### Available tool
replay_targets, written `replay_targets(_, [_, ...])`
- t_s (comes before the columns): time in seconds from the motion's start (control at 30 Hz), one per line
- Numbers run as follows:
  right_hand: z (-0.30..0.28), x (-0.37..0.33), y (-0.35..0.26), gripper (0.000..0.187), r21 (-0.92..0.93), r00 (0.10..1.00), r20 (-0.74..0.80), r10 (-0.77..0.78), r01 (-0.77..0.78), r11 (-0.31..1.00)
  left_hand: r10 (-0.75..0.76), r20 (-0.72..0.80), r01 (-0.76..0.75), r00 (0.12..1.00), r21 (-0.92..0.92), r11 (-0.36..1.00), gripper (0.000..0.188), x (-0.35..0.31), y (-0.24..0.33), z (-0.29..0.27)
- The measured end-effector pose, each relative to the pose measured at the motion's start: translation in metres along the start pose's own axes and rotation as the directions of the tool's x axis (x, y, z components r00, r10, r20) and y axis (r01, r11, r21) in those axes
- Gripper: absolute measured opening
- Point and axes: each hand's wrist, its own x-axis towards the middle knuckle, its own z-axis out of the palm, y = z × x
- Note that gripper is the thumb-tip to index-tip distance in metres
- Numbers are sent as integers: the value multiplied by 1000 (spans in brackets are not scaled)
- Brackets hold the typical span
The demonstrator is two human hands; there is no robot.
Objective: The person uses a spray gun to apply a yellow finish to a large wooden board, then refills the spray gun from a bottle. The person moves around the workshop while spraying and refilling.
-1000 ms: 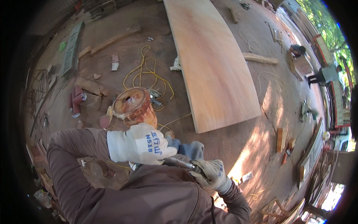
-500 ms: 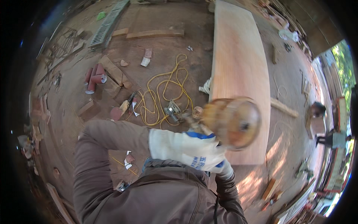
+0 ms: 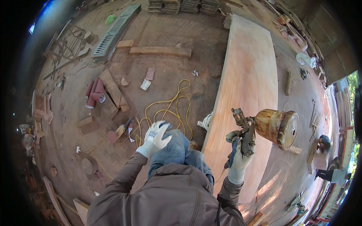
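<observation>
My right hand (image 3: pixel 241 162), in a white and blue work glove, is closed round the handle of a paint spray gun (image 3: pixel 247 137). The gun's stained, amber-brown cup (image 3: pixel 277 128) lies tilted over to the right, its round end facing outward. Below it stretches a long, pale reddish wooden board (image 3: pixel 249 71). My left hand (image 3: pixel 155 138), gloved the same way, is by my bent knee in blue jeans (image 3: pixel 171 147). Its fingers are apart and hold nothing. Part of the right hand's grip is hidden behind the gun.
A yellow cord (image 3: pixel 166 109) lies coiled on the dirt floor. Red sandpaper rolls (image 3: pixel 96 92), wood offcuts (image 3: pixel 113 88) and a metal grille (image 3: pixel 115 34) are at left. Stacked boards (image 3: pixel 183 5) stand at the far end. Another person (image 3: pixel 332 175) is at the right edge.
My left hand has drawn back from beside the spray gun to my knee, on the left. The gun has swung right, its cup turning from facing me to lying sideways.
</observation>
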Motion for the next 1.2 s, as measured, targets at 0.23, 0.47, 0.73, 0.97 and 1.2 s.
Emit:
replay_targets(0.23, [58,158,42,39,23,990,-83,115,-113,993,-241,267,250,933,3,968,53,111,-42,18])
replay_targets(0.47, [156,327,84,25,-27,961,-270,59,-68,997,501,199,-463,842,-208,861,49,346,-101,69])
replay_targets(0.73, [220,488,130,38,40,956,-280,90,-82,996,564,591,-65,577,-655,752,56,578,-55,54])
replay_targets(0.97, [240,628,174,38,54,950,-270,158,-149,987,510,729,646,457,-666,373,41,639,-90,170])
replay_targets(1.2, [208,814,241,41,70,968,-229,99,-85,994,456,529,678,716,-683,-272,53,832,-71,183])
